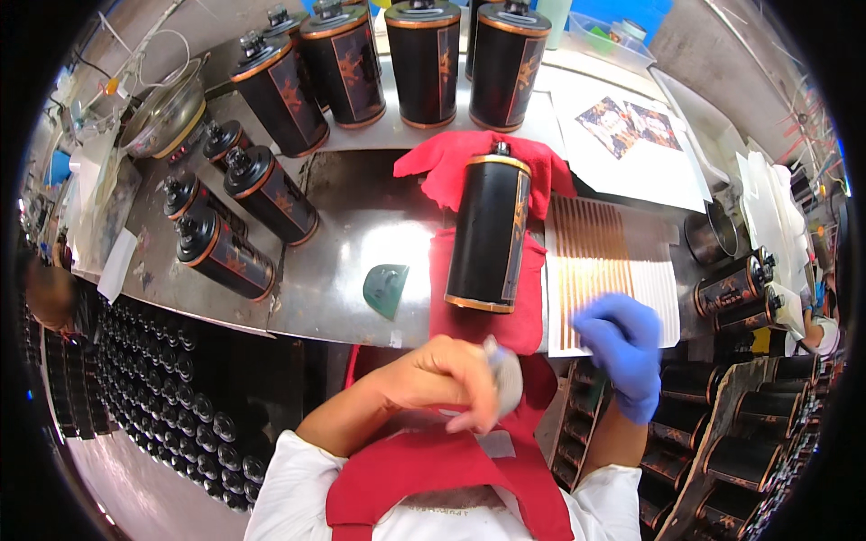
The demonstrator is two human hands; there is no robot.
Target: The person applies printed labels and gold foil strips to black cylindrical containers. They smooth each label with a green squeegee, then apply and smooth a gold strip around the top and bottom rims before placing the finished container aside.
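A black bottle (487, 230) with copper bands and a printed label lies on red cloths (439, 180) on the metal table, its cap end away from me. Just short of the table's front edge, my bare left hand (442, 379) is curled, with a blurred pale grey thing (505, 374) at its fingers. My right hand (622, 347), in a blue glove, is over the near edge of a white sheet of copper-coloured strips (613, 261). Its fingers are bent together and blurred; anything between them is too small to tell. A green scraper-like piece (386, 288) lies left of the cloth.
Large black bottles (424, 68) stand along the back, and smaller ones (225, 252) stand at the left. Printed papers (631, 126) lie at the back right, near a dark metal cup (711, 233). Racks of bottles (758, 442) fill the lower right. More bottles (171, 379) stand below left.
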